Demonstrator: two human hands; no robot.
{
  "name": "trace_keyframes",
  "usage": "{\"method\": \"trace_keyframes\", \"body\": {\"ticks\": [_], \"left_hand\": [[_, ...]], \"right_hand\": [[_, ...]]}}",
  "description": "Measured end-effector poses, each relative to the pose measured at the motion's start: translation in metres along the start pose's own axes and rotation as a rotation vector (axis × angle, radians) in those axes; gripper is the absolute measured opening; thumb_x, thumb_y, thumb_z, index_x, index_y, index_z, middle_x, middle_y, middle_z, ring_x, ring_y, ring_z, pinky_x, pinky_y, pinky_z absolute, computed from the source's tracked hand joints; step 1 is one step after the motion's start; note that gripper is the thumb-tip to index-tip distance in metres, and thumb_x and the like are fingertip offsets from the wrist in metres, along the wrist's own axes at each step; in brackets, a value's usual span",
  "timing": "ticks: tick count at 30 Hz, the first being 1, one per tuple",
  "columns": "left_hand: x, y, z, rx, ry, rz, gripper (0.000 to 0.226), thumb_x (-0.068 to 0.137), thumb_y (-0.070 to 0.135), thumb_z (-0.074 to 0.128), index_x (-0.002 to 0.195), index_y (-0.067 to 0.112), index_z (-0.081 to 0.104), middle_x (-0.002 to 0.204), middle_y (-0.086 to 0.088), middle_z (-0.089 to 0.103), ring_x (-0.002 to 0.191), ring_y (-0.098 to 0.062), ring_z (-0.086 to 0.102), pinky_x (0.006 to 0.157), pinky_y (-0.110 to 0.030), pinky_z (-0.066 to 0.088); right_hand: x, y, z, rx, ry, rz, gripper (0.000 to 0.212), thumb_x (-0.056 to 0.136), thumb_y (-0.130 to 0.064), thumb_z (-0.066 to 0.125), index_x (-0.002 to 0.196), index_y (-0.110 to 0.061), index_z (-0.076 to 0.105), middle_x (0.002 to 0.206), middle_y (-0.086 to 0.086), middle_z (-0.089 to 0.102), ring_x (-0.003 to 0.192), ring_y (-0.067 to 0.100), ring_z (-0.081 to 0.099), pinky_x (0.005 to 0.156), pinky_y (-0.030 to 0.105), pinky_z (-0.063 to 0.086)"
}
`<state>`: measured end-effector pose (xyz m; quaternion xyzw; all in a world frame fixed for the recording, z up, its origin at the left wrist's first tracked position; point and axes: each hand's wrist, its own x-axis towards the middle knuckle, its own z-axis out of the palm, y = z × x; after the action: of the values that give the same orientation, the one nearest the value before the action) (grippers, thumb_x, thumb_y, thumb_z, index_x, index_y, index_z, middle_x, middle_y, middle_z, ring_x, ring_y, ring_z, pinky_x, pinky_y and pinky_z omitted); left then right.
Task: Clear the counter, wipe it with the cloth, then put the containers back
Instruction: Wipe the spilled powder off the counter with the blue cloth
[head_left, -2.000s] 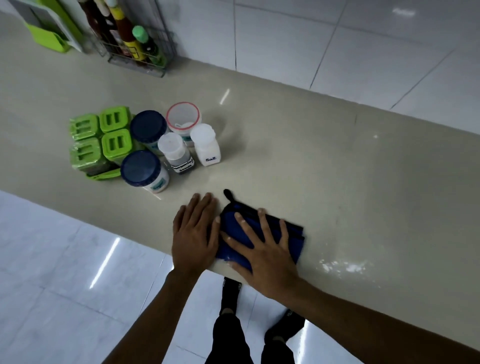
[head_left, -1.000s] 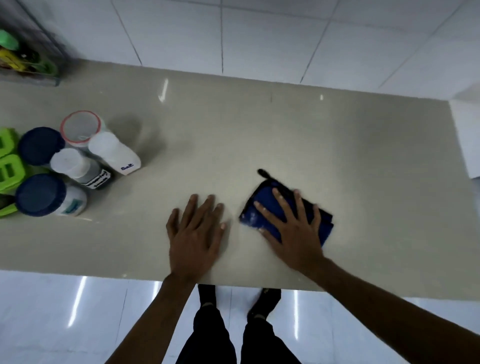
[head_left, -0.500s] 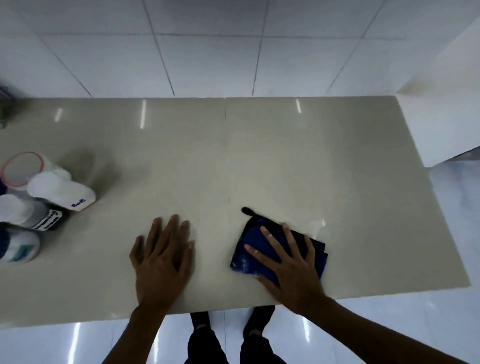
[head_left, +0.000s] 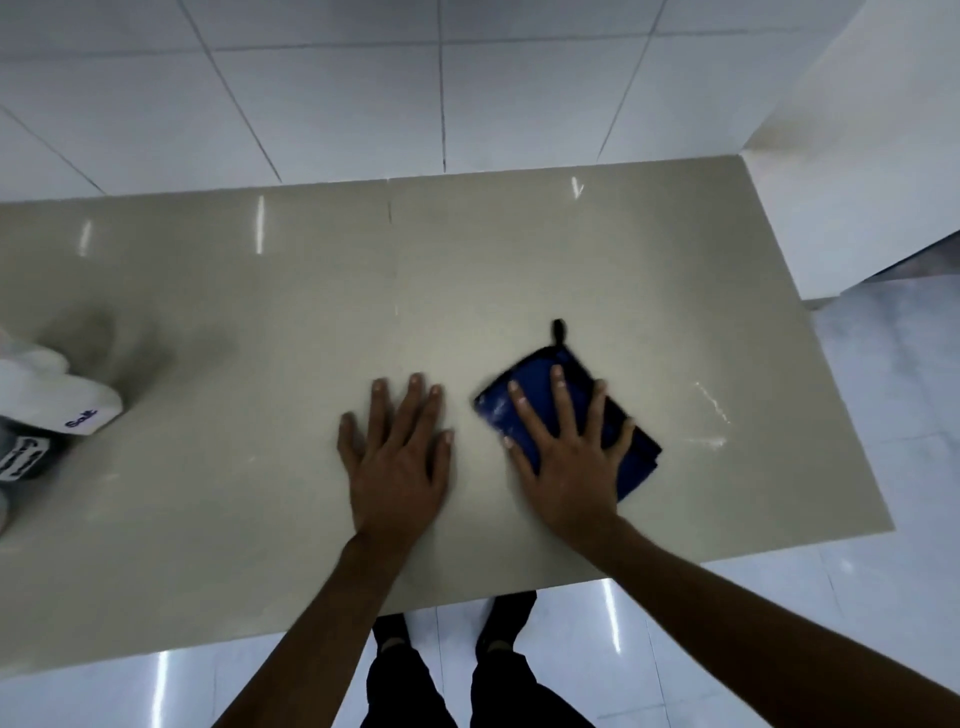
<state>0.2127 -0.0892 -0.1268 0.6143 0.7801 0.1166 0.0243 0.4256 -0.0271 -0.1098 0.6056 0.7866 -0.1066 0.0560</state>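
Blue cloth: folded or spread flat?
Folded. The blue cloth shows stacked edges at its right corner, pressed under the flat right hand.

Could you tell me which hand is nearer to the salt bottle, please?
Left. The left hand lies flat right of the salt bottle; the right hand presses the cloth farther right.

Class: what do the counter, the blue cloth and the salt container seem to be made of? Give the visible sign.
Counter: polished stone or tile, likely; glossy light streaks.
Blue cloth: soft textile, perhaps microfibre; folded layers, hanging loop.
Salt container: probably white plastic; matt, printed label.
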Motion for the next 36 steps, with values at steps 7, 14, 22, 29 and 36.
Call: {"method": "trace_keyframes", "body": {"ticks": [7,14,22,29,36], "left_hand": [[-0.003,0.038,0.011,0.005,-0.018,0.076,0.057,0.114,0.049,0.037,0.17,0.037,0.032,0.18,0.011,0.025,0.17,-0.027,0.015,0.131,-0.063,0.018],[0.0,0.083,0.022,-0.011,-0.074,0.169,0.057,0.114,0.05,0.036,0.17,0.039,0.032,0.18,0.014,0.022,0.171,-0.027,0.011,0.13,-0.066,0.016],[-0.002,0.086,0.019,0.0,-0.035,0.188,0.057,0.113,0.05,0.039,0.169,0.037,0.035,0.179,0.013,0.027,0.17,-0.023,0.017,0.131,-0.061,0.019],[-0.001,0.091,0.018,-0.028,-0.033,0.152,0.057,0.109,0.049,0.041,0.166,0.04,0.041,0.177,0.015,0.031,0.169,-0.022,0.019,0.131,-0.061,0.02],[-0.001,0.094,0.017,0.004,-0.03,0.149,0.058,0.109,0.05,0.041,0.167,0.04,0.039,0.178,0.016,0.029,0.17,-0.021,0.016,0.132,-0.06,0.018]], "right_hand": [[-0.044,0.096,-0.008,-0.076,-0.039,-0.127,0.068,0.099,-0.079,0.026,0.161,-0.059,0.004,0.178,-0.009,0.001,0.163,0.037,-0.003,0.116,0.076,0.017],[0.018,0.136,-0.021,0.081,-0.002,0.254,0.065,0.1,-0.077,0.026,0.158,-0.064,-0.003,0.177,-0.008,-0.002,0.159,0.052,-0.003,0.113,0.084,0.013],[-0.05,0.103,-0.002,0.01,0.026,0.002,0.068,0.101,-0.076,0.028,0.161,-0.058,0.002,0.178,-0.008,0.001,0.162,0.044,0.001,0.117,0.074,0.019],[-0.058,0.239,-0.023,0.095,0.011,0.363,0.065,0.097,-0.081,0.028,0.155,-0.069,0.002,0.177,-0.016,0.0,0.162,0.039,0.0,0.117,0.075,0.017],[0.049,0.249,-0.039,0.254,0.063,0.655,0.065,0.097,-0.08,0.012,0.157,-0.063,-0.008,0.177,-0.005,-0.006,0.157,0.055,-0.006,0.115,0.084,0.003]]}}
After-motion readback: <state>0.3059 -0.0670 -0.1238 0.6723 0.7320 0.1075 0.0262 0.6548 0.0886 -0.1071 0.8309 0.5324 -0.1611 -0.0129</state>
